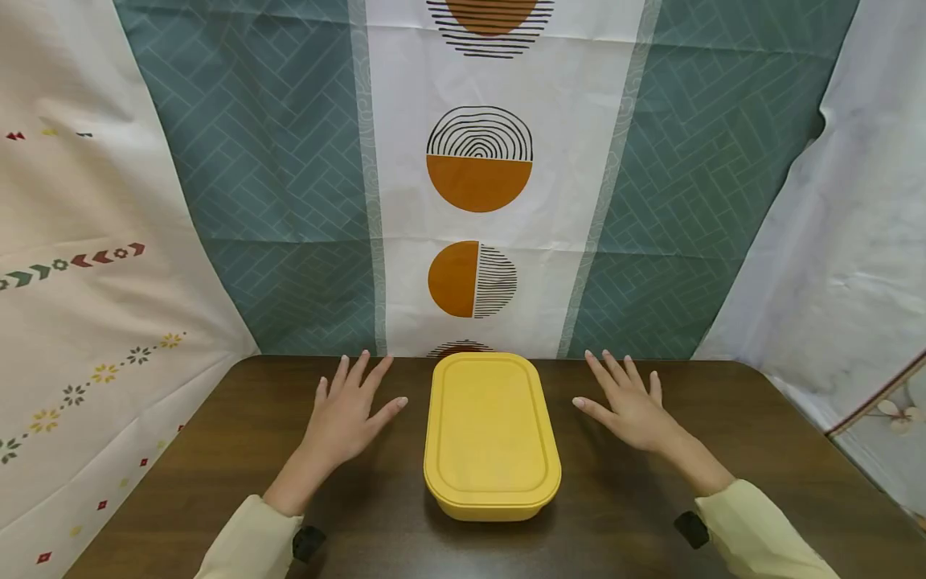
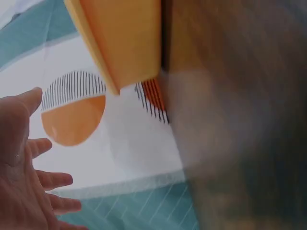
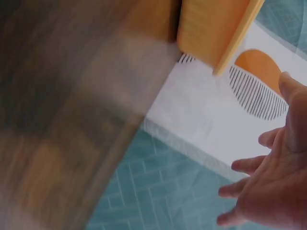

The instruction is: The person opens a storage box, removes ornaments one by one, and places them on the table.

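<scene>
A yellow rectangular container with rounded corners and a lid (image 1: pixel 493 434) sits on the dark wooden table, its long side pointing away from me. To its left, my left hand (image 1: pixel 346 414) is held with fingers spread, apart from the container and holding nothing. My right hand (image 1: pixel 633 408) mirrors it on the other side, fingers spread too and nothing in them. Both wrist views show the container's side wall, the left one (image 2: pixel 122 38) and the right one (image 3: pixel 213 28), with a gap between it and each hand. What the container holds is hidden.
The brown table (image 1: pixel 369 523) has rounded far corners. Behind it hangs a teal and white curtain (image 1: pixel 304 177) with orange circles. A cream patterned cloth (image 1: pixel 94 322) hangs at the left, and a pale cloth (image 1: pixel 832 265) at the right.
</scene>
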{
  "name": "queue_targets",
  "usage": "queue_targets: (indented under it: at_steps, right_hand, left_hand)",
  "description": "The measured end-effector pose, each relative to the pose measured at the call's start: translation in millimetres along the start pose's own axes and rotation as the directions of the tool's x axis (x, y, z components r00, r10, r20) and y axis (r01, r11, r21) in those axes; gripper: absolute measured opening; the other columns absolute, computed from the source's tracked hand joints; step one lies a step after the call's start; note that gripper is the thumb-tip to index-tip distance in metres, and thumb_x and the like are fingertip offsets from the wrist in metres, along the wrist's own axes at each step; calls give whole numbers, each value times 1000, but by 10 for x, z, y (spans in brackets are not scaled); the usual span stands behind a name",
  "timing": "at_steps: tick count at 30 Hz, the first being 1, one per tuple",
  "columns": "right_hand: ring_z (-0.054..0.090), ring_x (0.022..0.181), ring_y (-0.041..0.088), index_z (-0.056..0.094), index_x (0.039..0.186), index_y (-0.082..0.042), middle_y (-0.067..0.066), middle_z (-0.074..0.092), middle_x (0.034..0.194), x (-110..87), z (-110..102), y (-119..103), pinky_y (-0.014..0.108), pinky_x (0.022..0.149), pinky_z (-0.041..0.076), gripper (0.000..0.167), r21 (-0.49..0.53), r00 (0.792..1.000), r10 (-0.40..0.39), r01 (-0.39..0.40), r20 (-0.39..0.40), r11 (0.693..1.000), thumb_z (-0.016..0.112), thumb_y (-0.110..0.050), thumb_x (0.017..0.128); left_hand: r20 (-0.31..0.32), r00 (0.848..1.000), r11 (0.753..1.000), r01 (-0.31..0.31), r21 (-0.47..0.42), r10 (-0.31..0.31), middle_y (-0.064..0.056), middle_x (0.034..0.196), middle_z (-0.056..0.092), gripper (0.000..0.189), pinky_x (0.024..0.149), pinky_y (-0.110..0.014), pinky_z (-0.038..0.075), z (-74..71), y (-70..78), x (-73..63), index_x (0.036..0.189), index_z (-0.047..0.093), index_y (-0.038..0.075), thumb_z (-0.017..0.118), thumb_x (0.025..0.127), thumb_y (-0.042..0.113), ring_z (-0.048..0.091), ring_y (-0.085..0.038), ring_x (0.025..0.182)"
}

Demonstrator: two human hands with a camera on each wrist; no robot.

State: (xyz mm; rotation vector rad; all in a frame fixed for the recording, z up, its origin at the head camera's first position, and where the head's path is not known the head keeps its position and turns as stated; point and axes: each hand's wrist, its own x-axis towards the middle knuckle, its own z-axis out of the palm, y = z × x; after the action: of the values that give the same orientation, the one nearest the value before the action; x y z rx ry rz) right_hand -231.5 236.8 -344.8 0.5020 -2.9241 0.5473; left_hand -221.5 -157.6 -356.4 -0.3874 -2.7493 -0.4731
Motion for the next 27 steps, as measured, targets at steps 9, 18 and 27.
queue_targets:
  at_steps: [9,18,27]
  right_hand:
    - [15,135,39,15,146,-7,17,17,150,28,197,-115,61,102,15,73,326,996,-51,23,76,945,45,-45,92]
    - [30,129,39,19,144,-4,25,25,144,58,324,-252,52,99,32,67,574,980,-48,-74,194,815,47,-37,93]
    - [36,125,39,21,139,10,29,29,140,72,411,-266,45,97,38,66,676,962,-140,-59,236,735,52,-25,93]
  left_hand:
    - [78,997,900,28,-436,7,-19,141,36,62,97,-58,31,203,212,11,140,34,10,58,88,34,34,-38,128]
    - [241,966,674,236,-700,-88,-25,131,44,55,89,-50,43,334,357,-6,136,40,8,61,87,20,47,-39,116]
    - [335,938,585,322,-744,-91,-20,130,47,57,87,-41,47,454,410,-26,133,42,2,66,83,16,50,-34,114]
